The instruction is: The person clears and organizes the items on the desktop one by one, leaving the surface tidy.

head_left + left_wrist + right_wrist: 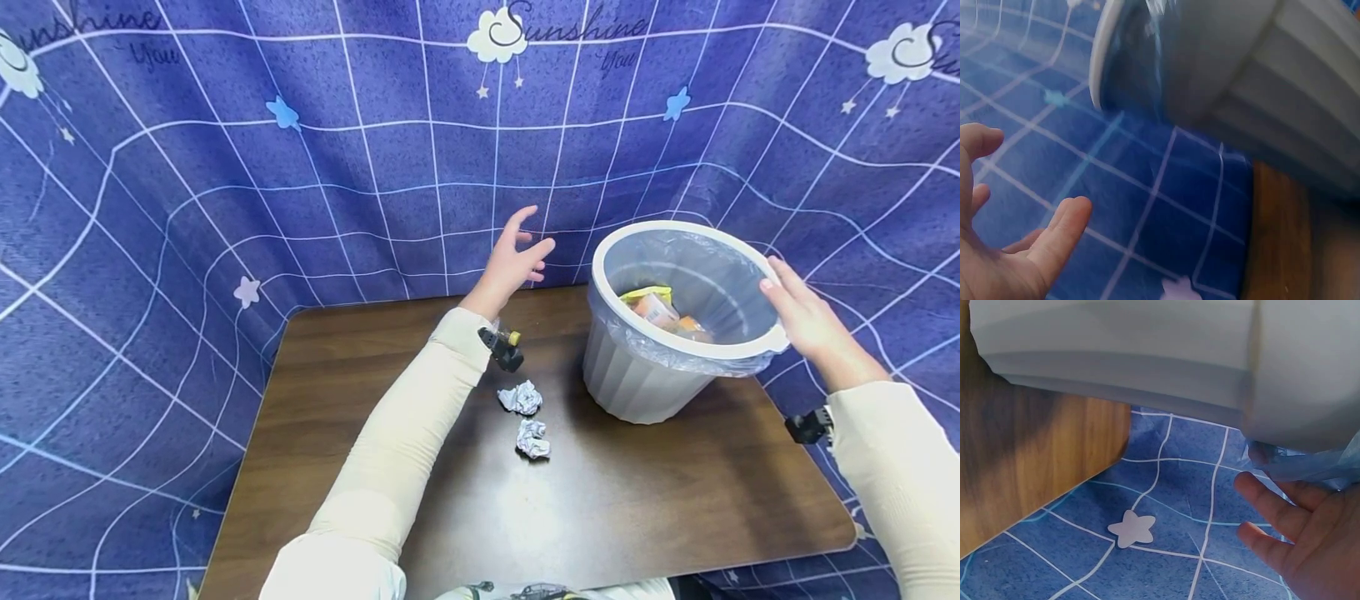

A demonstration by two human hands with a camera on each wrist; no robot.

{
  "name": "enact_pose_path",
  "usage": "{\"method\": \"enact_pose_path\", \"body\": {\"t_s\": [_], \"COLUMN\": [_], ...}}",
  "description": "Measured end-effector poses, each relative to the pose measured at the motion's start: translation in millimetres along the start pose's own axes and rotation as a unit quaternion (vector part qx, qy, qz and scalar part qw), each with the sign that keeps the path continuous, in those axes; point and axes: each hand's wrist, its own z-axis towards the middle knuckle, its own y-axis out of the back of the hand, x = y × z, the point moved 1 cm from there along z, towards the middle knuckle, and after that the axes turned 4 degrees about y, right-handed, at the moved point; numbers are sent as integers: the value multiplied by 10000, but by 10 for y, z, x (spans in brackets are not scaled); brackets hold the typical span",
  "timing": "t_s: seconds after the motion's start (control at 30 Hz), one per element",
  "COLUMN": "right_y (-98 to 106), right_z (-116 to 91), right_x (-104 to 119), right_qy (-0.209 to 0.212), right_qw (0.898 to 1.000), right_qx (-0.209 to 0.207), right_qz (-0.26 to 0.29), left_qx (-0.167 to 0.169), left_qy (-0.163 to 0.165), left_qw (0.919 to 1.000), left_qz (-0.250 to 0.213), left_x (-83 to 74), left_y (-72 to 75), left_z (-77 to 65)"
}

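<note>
Bin (637, 379), grey and ribbed, stands on the right part of the worktop (337, 375) in front of me. A clear liner (738, 367) is folded over its white rim (600, 271) and hangs down outside. Down in it I see a yellow wrapper (647, 292) and, beside that, an orange-and-white package (656, 311); the other pieces are too small to make out. My right hand (813, 329) rests against the bin's right side at the rim, its fingers loosely extended by the liner. My left hand (510, 267) hangs in the air left of the bin, apart from it, thumb and fingers spread wide and empty. Two crumpled papers lie near each other on the worktop, left of the bin's base: one farther paper (521, 398) and one nearer paper (533, 439). Blue curtain (390, 167) with a white grid and stars surrounds the worktop.
</note>
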Motion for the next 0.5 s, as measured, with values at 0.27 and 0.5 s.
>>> {"method": "enact_pose_path", "body": {"t_s": [0.27, 0.5], "right_y": [25, 9], "right_z": [-40, -4], "right_x": [-3, 7], "right_qy": [-14, -13], "right_qw": [10000, 9999], "right_qx": [-68, -58], "right_qz": [61, 103], "left_qx": [-431, -895], "left_qy": [316, 741], "left_qw": [9986, 9921], "left_qz": [-24, 474], "left_x": [517, 1080], "left_y": [279, 520], "left_z": [78, 40]}}
